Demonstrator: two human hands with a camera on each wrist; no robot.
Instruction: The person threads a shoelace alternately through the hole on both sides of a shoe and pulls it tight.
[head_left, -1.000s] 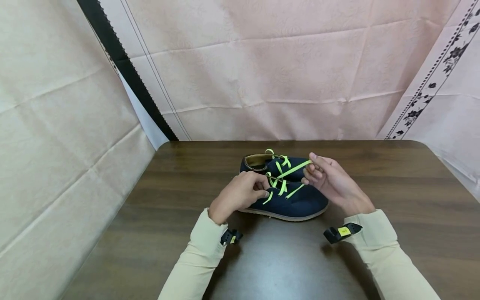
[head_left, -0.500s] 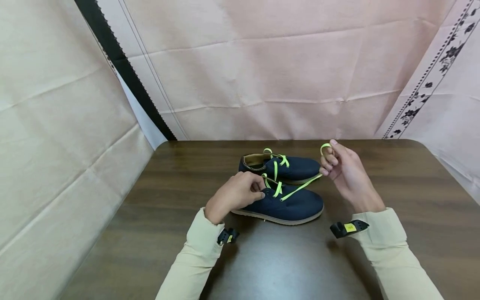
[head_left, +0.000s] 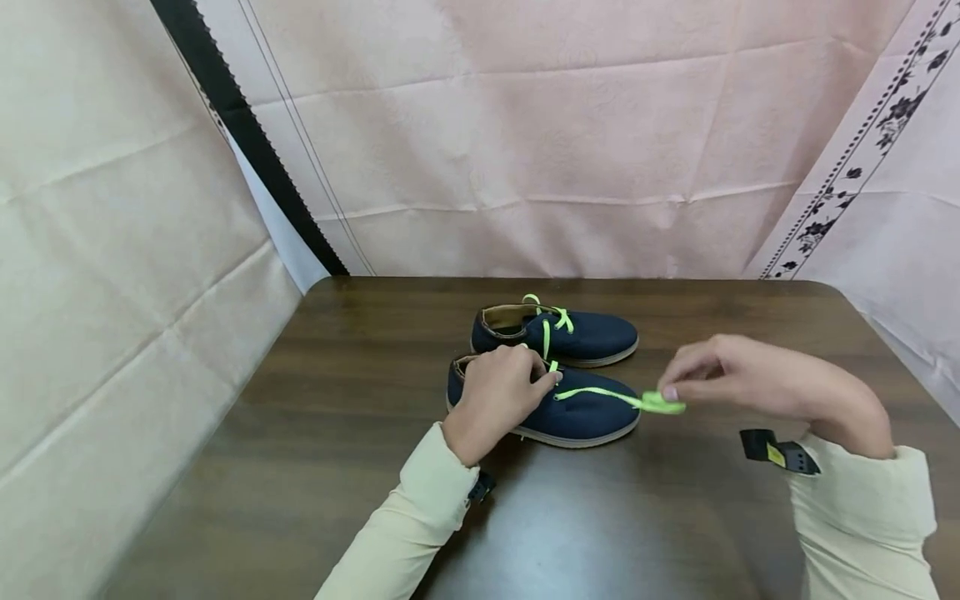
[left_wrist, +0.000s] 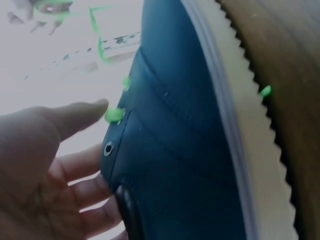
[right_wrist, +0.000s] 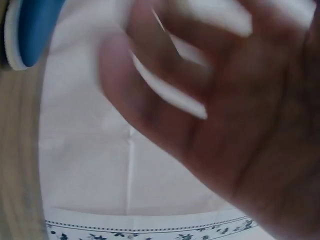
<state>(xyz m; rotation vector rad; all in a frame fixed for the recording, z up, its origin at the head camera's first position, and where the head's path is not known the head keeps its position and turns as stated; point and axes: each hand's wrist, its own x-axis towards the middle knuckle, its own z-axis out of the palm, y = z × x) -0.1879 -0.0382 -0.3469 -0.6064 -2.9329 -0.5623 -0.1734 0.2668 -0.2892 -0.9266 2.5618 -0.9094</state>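
Note:
A dark blue shoe (head_left: 581,421) with a pale sole stands on the table, toe to the right. My left hand (head_left: 498,396) grips its upper at the eyelets. In the left wrist view the thumb lies near a green shoelace (left_wrist: 114,115) in an eyelet, and the other fingers reach behind the flap. My right hand (head_left: 765,379) pinches the long, loose end of the neon green shoelace (head_left: 600,391) past the toe. The right wrist view shows blurred fingers (right_wrist: 165,115), the lace there out of sight. Behind sits the matching shoe (head_left: 596,336), also with green lace.
The brown wooden table (head_left: 262,467) has rounded far corners. A pale cloth (head_left: 562,142) hangs beyond its far edge, with a floral border strip (head_left: 832,204) on the right. Another cloth (head_left: 127,275) hangs on the left.
My right hand first drew the lace up and right, clear of the eyelets, then turned palm down and lowered it beyond the toe. My left hand stayed at the near shoe.

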